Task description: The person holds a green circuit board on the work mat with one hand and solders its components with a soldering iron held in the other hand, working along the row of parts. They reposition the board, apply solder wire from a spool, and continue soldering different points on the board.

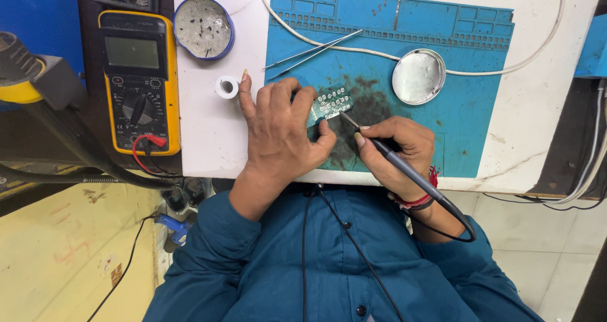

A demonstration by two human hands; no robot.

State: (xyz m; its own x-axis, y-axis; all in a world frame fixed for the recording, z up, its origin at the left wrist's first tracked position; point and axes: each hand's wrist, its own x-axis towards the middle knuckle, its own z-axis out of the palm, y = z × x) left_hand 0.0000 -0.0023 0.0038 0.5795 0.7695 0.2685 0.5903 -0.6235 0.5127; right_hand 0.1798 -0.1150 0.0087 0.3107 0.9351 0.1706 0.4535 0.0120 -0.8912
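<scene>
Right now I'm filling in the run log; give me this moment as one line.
left hand: steadies circuit board | right hand: soldering iron, tip on board | surface: blue mat

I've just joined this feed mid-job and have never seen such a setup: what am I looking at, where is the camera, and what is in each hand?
There is no machine here: a person works with two bare hands, and the one picture comes from a camera on their head, looking down. The left hand presses a small teal circuit board onto a blue work mat on a white table. The right hand holds a thin corded soldering iron like a pen, its tip at the board. Also on the mat lie tweezers and a round metal dish. To the left sit a small white spool, a round blue-rimmed tin and a yellow multimeter.
</scene>
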